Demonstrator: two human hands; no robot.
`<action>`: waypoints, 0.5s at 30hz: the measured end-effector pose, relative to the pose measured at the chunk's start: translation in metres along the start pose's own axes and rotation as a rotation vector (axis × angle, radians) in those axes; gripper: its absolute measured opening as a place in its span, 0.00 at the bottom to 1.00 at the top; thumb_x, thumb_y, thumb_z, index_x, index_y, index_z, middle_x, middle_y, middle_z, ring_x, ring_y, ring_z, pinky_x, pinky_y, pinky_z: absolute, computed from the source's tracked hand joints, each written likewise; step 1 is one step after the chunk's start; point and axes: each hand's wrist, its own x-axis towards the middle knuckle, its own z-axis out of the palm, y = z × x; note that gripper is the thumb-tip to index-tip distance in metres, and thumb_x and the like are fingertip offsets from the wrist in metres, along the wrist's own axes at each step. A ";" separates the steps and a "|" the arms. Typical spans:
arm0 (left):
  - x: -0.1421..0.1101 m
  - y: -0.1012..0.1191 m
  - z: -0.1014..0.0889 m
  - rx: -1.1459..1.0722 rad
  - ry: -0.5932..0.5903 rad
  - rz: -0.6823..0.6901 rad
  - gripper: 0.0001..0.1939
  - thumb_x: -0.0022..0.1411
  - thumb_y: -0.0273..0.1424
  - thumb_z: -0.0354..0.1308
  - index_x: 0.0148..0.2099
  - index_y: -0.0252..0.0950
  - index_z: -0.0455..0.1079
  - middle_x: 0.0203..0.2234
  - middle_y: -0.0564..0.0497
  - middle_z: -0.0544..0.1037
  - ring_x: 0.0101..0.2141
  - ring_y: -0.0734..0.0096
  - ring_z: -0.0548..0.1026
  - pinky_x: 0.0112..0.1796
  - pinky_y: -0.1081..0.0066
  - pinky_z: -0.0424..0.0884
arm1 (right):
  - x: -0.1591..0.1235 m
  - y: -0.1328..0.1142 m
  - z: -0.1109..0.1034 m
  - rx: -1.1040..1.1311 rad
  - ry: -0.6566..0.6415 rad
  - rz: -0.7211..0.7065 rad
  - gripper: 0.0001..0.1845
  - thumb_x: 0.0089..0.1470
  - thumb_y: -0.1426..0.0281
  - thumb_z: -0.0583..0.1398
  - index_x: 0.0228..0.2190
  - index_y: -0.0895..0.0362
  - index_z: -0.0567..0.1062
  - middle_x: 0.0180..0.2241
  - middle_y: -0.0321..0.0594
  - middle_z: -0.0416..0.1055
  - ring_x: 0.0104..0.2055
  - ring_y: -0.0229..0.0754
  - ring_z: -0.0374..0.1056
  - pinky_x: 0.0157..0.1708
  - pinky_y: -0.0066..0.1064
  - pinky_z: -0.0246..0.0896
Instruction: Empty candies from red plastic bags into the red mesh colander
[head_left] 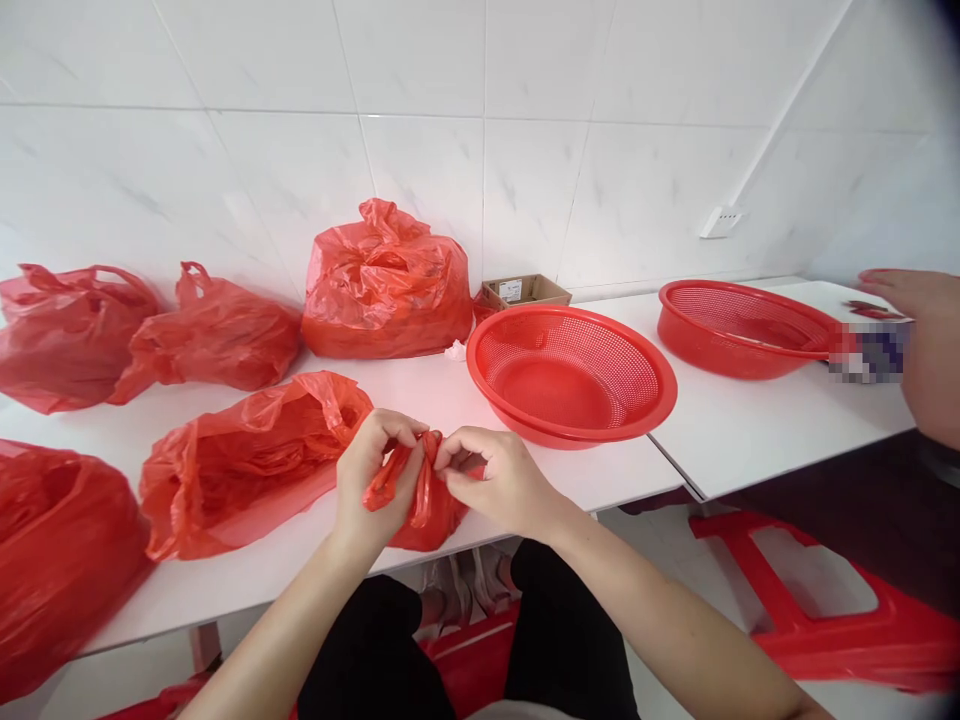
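Both hands pinch the twisted neck of a small red plastic bag (429, 525) at the table's front edge. My left hand (371, 470) has its fingers closed on one strand of the bag's top, which loops down over the fingers. On the other side of the neck, my right hand (499, 475) is closed with thumb and fingertips on the plastic. What the bag holds is hidden. Left of my hands lies an open red bag (247, 465) with crumpled red plastic inside. Just beyond my right hand stands a round red perforated basket (574, 370) with a bare bottom.
More filled red bags (386, 285) stand along the wall and at the left (60, 560). A small cardboard box (525, 290) sits behind the basket. At the right, a second red basket (742, 330) stands near another person's arm (934, 350). Below is a red stool (832, 620).
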 end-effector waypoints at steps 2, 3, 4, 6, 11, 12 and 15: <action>0.002 0.000 -0.003 0.058 0.001 0.066 0.08 0.61 0.22 0.58 0.40 0.39 0.66 0.33 0.54 0.73 0.34 0.73 0.73 0.35 0.71 0.70 | 0.003 0.000 -0.006 0.132 -0.043 0.081 0.05 0.54 0.71 0.62 0.35 0.56 0.74 0.32 0.35 0.73 0.34 0.36 0.69 0.37 0.29 0.65; 0.004 0.002 -0.005 0.097 -0.011 0.121 0.08 0.61 0.22 0.58 0.41 0.39 0.68 0.34 0.53 0.73 0.34 0.72 0.73 0.36 0.71 0.70 | 0.006 0.000 -0.009 0.189 -0.060 0.116 0.08 0.54 0.68 0.62 0.37 0.56 0.74 0.32 0.35 0.73 0.34 0.36 0.68 0.36 0.29 0.65; 0.006 0.003 -0.008 0.135 -0.032 0.180 0.09 0.61 0.22 0.58 0.43 0.39 0.69 0.35 0.52 0.73 0.36 0.71 0.73 0.37 0.71 0.71 | 0.008 0.000 -0.012 0.221 -0.072 0.138 0.10 0.55 0.65 0.63 0.39 0.56 0.75 0.33 0.36 0.73 0.34 0.36 0.68 0.35 0.29 0.64; 0.011 0.008 -0.015 0.193 -0.105 0.264 0.09 0.62 0.21 0.57 0.43 0.38 0.71 0.36 0.50 0.74 0.38 0.70 0.74 0.39 0.70 0.71 | 0.013 -0.002 -0.016 0.200 -0.086 0.139 0.11 0.56 0.63 0.62 0.38 0.57 0.76 0.34 0.37 0.74 0.35 0.36 0.68 0.36 0.29 0.63; 0.018 0.014 -0.027 0.179 -0.349 0.113 0.08 0.66 0.26 0.55 0.45 0.40 0.72 0.35 0.52 0.79 0.36 0.72 0.77 0.40 0.72 0.72 | 0.018 -0.016 -0.022 -0.117 -0.101 0.050 0.06 0.56 0.68 0.61 0.31 0.57 0.76 0.30 0.34 0.73 0.31 0.34 0.66 0.32 0.26 0.61; 0.018 0.013 -0.028 0.133 -0.386 0.046 0.08 0.66 0.27 0.55 0.46 0.41 0.72 0.35 0.53 0.79 0.36 0.72 0.77 0.40 0.72 0.72 | 0.019 -0.020 -0.023 -0.204 -0.100 -0.001 0.04 0.56 0.70 0.61 0.30 0.57 0.75 0.29 0.33 0.72 0.30 0.33 0.65 0.30 0.26 0.60; 0.020 0.012 -0.026 -0.063 -0.442 -0.129 0.06 0.67 0.29 0.55 0.45 0.40 0.71 0.36 0.53 0.79 0.36 0.73 0.77 0.39 0.74 0.72 | 0.021 -0.031 -0.027 -0.552 -0.064 -0.274 0.04 0.53 0.76 0.60 0.27 0.58 0.72 0.28 0.32 0.70 0.29 0.32 0.63 0.27 0.25 0.55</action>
